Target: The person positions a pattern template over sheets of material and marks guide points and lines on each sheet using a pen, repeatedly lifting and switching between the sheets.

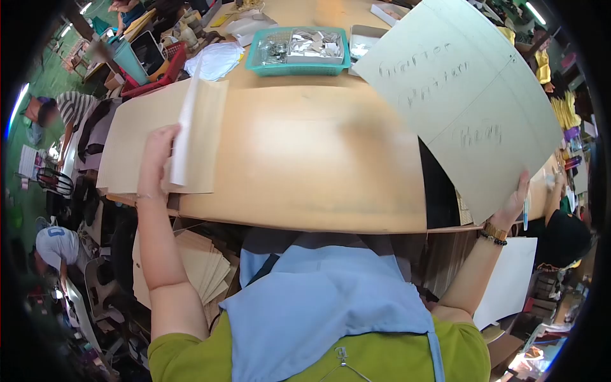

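My left hand (154,162) is at the left side of the table, closed on a white paper sheet (184,137) that stands nearly edge-on to me. Beneath it lie brown paper sheets (124,149). On the right, my right hand (514,198) grips the lower corner of a large pale pattern sheet (471,83), which is tilted up with handwriting and drawn lines on it. Its thumb side shows; the other fingers are partly behind the sheet. A slim light-blue pen-like item (526,215) shows close by that hand; I cannot tell whether it is held.
A teal basket (254,60) with small metal parts and white pieces stands at the table's back. Left of it are a crumpled plastic bag (215,60) and a red basket (167,75). A black panel (439,191) lies at the right. Other people work on both sides.
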Available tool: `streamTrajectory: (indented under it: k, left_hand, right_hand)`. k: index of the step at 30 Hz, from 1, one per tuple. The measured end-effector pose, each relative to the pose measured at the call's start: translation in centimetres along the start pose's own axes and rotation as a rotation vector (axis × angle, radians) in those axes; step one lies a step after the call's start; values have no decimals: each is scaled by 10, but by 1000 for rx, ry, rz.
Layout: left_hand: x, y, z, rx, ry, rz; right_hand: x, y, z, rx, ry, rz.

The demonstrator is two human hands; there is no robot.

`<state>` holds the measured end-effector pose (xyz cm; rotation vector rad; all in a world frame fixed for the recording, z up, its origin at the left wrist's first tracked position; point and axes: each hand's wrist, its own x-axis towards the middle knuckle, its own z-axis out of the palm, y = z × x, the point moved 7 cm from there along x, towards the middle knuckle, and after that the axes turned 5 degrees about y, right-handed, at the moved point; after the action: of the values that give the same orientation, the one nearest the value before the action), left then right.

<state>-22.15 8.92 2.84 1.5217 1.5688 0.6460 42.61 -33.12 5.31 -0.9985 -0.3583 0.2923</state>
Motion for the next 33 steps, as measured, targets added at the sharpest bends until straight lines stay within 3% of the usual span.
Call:
streamTrajectory:
  k: [2, 4, 7, 10, 15, 18, 20, 23, 25, 28, 31, 33]
  left_hand:
    - [-56, 49, 65, -250, -196, 230]
    - [-82, 65, 113, -121, -367, 449]
    - [-76, 52, 140, 665, -176, 808]
    - [-81, 26, 178, 946, -233, 777]
    - [-113, 40, 234, 844, -234, 832]
    - [-136, 56, 265, 675, -256, 862]
    - [-136, 56, 274, 452, -287, 900]
    - [-103, 60, 220, 680, -32, 650]
    - [-76, 35, 169, 831, 259, 375]
    - [-64, 8, 131, 774, 257, 229]
    - [-73, 14, 128, 701, 227, 323]
    - [-74, 11, 120, 433, 320, 309]
  right_hand:
    - [6, 1, -5, 13, -6, 1]
    - [10, -1, -4, 44, -13, 10]
    - [13, -3, -1, 83, -1, 20]
    - [9, -8, -2, 42, 25, -4]
    - [-13, -2, 16, -79, 146, -33]
    - [-6, 30, 10, 145, -10, 132]
    - [-12, 31, 24, 119, -17, 96]
    - [-13, 26, 17, 72, 8, 51]
    - [-15, 22, 12, 58, 39, 30]
    - [-16, 28, 6, 124, 11, 48]
    - [-17, 32, 11, 31, -25, 5]
    - [-23, 34, 18, -5, 26, 12]
